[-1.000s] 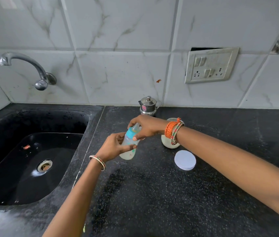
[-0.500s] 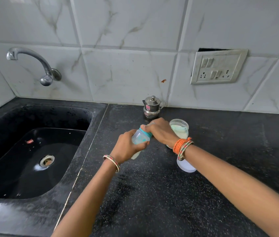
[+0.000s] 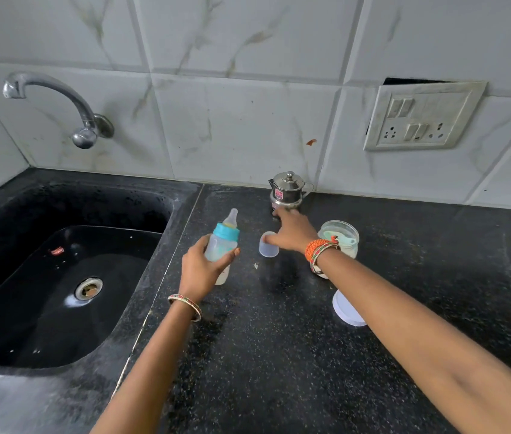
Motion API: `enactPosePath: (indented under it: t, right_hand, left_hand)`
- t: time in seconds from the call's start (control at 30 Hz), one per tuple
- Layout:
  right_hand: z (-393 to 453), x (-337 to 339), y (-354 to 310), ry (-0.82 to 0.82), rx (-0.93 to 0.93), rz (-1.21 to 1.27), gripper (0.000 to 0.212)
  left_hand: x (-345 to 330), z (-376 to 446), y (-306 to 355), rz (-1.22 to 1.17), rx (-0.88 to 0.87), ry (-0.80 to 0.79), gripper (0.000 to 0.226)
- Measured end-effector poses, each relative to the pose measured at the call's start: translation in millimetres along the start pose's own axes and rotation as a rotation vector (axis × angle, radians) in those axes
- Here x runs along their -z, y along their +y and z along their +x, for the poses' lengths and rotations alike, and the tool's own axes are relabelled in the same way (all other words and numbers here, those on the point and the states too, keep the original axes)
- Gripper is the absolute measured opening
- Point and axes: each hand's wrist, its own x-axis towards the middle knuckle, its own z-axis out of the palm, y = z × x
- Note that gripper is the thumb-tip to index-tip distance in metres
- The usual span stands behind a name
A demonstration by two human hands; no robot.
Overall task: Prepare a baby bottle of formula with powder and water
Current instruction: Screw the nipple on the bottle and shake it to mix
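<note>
Two hands over the black speckled surface (image 3: 279,355). Left hand (image 3: 201,270) grips the baby bottle (image 3: 221,245) round its lower body, fingers (image 3: 232,255) & thumb curled on it; bottle tilted a bit, teal collar and clear teat up top, pale liquid low inside, base off the surface as far as I can tell. Right hand (image 3: 291,233) reaches fwd past the bottle, fingers stretched out w/ tips at the foot of the small steel pot (image 3: 288,191) by the wall; can't tell if they touch it, not curled round anything. Clear bottle cap (image 3: 268,244) stands mouth down on the surface just under the right palm, between the two hands; contact w/ the hand unclear.

Open powder jar (image 3: 341,236) w/ a green scoop (image 3: 338,241) in it sits just right of the right wrist, partly behind the orange bangles (image 3: 319,249). Its white lid (image 3: 346,310) lies flat nearer the body, half under the right forearm. Left wrist has a thin bangle (image 3: 185,305).

Left of the left fingers, well apart: black sink (image 3: 60,292), wet, steel drain (image 3: 89,288), small red scrap (image 3: 57,251) in it. Tap (image 3: 60,101) on the tiled wall above. Switch & socket plate (image 3: 423,115) on the wall, up right of the right fingers.
</note>
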Motion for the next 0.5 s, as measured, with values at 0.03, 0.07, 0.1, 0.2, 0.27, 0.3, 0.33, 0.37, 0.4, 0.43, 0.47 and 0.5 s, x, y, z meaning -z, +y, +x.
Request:
enactPosePath:
  t: [0.03,0.07,0.1,0.2,0.27,0.3,0.33,0.37,0.4,0.43,0.47,0.5]
  right_hand:
    - [2,-6,-1,-0.107,0.006,-0.051,0.072]
    - [5,-13,-3,-0.176,0.022,-0.075,0.067]
    - [7,-19,-5,-0.196,0.04,-0.084,0.057]
    - [15,-19,-12,0.014,0.051,0.116,0.033]
    - [19,-4,-20,0.156,-0.041,0.561,0.024]
    - [19,7,-25,0.17,-0.065,0.783,0.019]
    - [19,17,-29,0.161,-0.051,0.927,0.016]
    - [17,25,-33,0.134,-0.004,0.968,0.012]
    - [14,31,-36,0.096,0.063,0.968,0.01]
    - [9,35,-39,0.055,0.125,0.941,0.012]
    - [5,36,-43,0.021,0.171,0.904,0.017]
    - [-1,36,-45,-0.003,0.203,0.86,0.021]
  left_hand:
    - [1,2,-1,-0.014,0.003,-0.013,0.035]
    - [1,4,-1,-0.024,0.004,-0.033,0.037]
    - [0,7,-2,-0.028,0.003,-0.055,0.038]
    - [-2,10,-2,-0.031,0.006,-0.074,0.042]
    - [0,11,-2,-0.044,0.015,-0.076,0.043]
    - [0,11,-1,-0.056,0.021,-0.075,0.044]
    - [1,11,-1,-0.07,0.028,-0.074,0.044]
    - [2,11,0,-0.084,0.033,-0.074,0.044]
    - [2,11,2,-0.093,0.033,-0.076,0.043]
    - [2,12,6,-0.098,0.03,-0.083,0.043]
    - [2,12,9,-0.1,0.026,-0.094,0.043]
    - [1,12,13,-0.099,0.018,-0.109,0.042]
